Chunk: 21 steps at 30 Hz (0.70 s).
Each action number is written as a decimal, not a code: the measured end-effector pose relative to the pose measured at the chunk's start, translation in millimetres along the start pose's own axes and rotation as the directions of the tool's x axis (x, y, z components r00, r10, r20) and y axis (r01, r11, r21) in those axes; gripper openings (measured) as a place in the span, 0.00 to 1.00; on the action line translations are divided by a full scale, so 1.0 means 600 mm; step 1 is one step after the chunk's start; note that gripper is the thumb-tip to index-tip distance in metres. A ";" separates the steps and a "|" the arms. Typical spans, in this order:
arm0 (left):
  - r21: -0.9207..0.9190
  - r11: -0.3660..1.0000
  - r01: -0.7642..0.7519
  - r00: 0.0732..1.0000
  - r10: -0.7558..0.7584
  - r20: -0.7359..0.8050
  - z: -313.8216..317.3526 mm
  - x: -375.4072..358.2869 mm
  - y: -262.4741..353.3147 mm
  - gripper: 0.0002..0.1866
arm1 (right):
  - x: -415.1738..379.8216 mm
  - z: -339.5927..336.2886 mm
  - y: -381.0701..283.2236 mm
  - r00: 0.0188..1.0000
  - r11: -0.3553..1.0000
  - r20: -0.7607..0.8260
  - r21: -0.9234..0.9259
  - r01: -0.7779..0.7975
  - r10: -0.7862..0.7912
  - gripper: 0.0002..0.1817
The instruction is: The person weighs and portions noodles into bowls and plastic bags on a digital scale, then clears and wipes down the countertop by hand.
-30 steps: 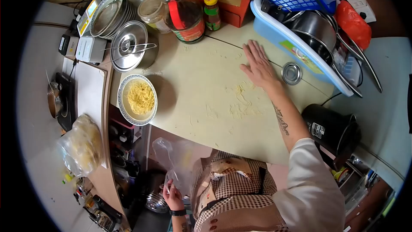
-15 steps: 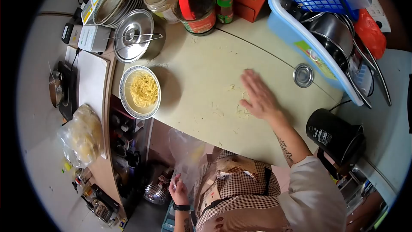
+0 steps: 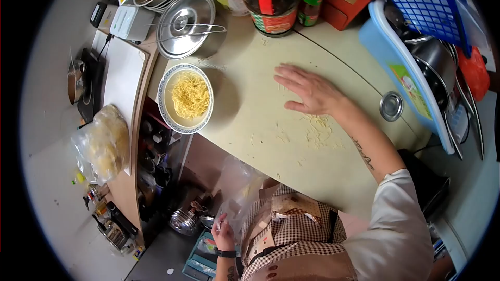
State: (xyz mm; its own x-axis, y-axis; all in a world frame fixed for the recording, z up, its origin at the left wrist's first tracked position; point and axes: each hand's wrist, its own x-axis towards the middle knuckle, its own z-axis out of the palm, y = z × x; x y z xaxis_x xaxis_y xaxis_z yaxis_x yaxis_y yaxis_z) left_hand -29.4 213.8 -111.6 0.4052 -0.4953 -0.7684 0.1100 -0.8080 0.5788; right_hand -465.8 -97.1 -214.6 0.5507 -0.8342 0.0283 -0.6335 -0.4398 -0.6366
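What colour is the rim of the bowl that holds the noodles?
Blue pattern on white; the bowl shows in the head view.

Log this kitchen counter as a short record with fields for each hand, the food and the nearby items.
right hand: right hand flat, fingers spread, on the cream laminate counter
left hand: left hand below the counter edge, gripping a clear plastic bag
food: blue-rimmed white bowl of yellow noodles; loose noodle scraps beside the right hand
nearby: lidded steel pot
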 end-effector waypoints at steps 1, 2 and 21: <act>-0.009 1.000 0.010 1.000 -0.010 0.001 0.004 0.000 -0.001 0.15 | 0.024 -0.004 0.006 0.998 0.997 -0.048 -0.058 0.043 -0.046 0.37; -0.013 1.000 0.021 1.000 -0.021 -0.002 0.005 -0.003 -0.001 0.15 | 0.058 -0.007 0.018 0.991 0.990 -0.096 -0.112 0.082 -0.093 0.37; -0.060 0.998 0.000 0.996 -0.005 -0.094 0.012 -0.030 -0.028 0.15 | 0.343 0.084 -0.040 0.947 0.924 0.062 -0.210 0.320 -0.314 0.29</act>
State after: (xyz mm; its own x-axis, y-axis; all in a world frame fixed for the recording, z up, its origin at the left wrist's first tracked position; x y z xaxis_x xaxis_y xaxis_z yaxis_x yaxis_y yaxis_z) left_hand -44.8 234.1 -109.7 0.4885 -0.4587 -0.7423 0.1642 -0.7871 0.5945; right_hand -310.0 -241.2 -232.4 0.7543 -0.6317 0.1786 -0.5234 -0.7429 -0.4172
